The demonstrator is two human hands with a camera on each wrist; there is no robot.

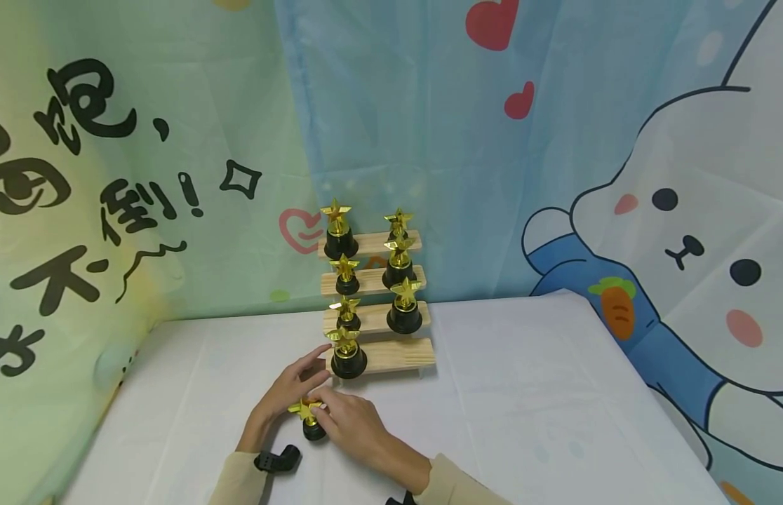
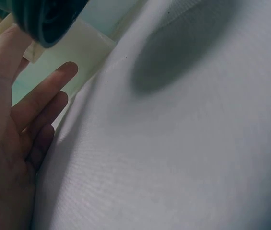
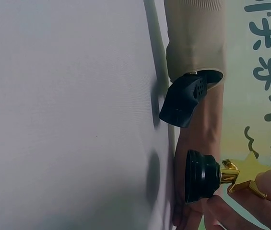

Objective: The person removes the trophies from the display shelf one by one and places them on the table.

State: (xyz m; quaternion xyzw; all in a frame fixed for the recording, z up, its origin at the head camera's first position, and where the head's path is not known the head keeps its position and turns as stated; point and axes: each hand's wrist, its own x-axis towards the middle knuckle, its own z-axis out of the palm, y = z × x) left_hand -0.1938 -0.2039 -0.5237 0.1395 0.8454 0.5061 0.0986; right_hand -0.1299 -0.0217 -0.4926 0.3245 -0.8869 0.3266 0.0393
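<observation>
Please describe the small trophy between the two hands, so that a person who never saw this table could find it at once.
Find the wooden step stand at the back of the white table. Just in front of its lowest step, a small gold star trophy on a black base stands on the cloth. Unlike the seven trophies on the steps, it is off the stand, the right hand pinching its star and the left hand beside it.

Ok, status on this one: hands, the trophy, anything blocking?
Right hand pinches star trophy on table. Left hand open, fingers straight, beside it. Stepped rack just behind; bottom step's right side free.

trophy (image 3: 221, 175) star tip cut off, left hand (image 2: 15, 129) thumb hidden behind its base
</observation>
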